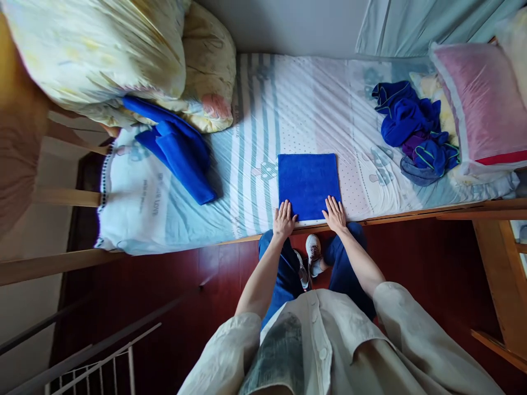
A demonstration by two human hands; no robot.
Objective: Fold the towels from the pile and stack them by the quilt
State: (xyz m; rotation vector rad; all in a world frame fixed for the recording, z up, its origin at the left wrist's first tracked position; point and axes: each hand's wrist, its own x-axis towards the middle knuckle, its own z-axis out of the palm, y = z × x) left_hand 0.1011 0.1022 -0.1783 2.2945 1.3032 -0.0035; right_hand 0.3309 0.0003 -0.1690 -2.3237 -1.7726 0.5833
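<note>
Near the frame's center, left hand (284, 219) and right hand (335, 214), fingers slightly spread, apparently smooth a blue cloth (308, 184); the next move likely calls for pinching its edge.

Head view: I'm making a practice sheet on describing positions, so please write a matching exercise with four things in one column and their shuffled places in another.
Things
1. Square blue cloth
2. Pink pillow
3. Left hand
4. White shoes

Places
A. Below the bed's near edge, on the reddish floor
B. At the near left corner of the square blue cloth
C. Flat near the bed's front edge
D. Beside the crumpled blue pile, toward the bed's right end

Pairs: 1-C, 2-D, 3-B, 4-A
</note>
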